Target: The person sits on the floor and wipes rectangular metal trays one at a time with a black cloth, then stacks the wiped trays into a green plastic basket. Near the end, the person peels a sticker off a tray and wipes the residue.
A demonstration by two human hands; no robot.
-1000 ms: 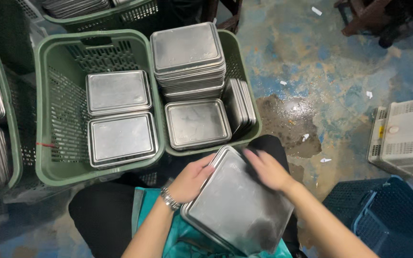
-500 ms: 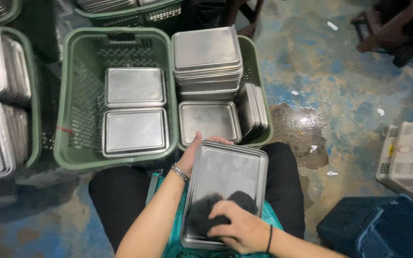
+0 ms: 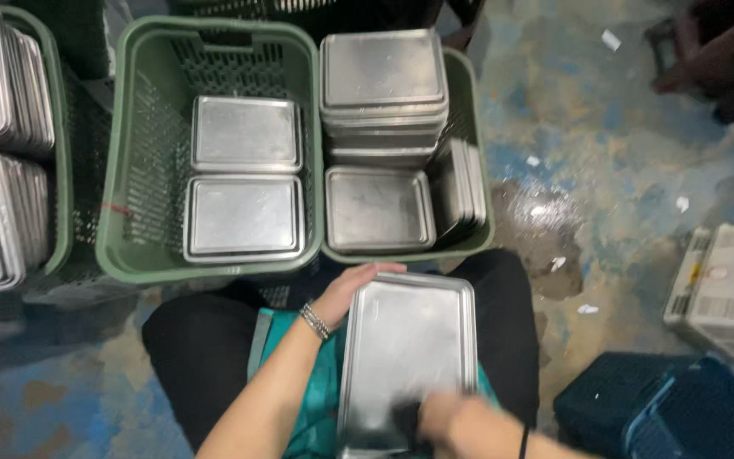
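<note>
Steel tray (image 3: 408,357) lies on the lap. Left hand (image 3: 352,289) grips its top-left corner, fingers curled over the rim. Right hand (image 3: 456,418) – blurred – presses dark cloth (image 3: 407,416) on tray's near end. Green crates (image 3: 214,153) w/ stacked trays just beyond left fingers.

Right hand (image 3: 456,421) blurred, fingers indistinct — steel tray (image 3: 409,357) cut off at bottom edge

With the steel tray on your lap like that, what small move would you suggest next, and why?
Probably sweep the right hand with its dark cloth up the tray: it sits at the near end, the far part lies uncovered, and the left hand steadies the top left corner.
</note>
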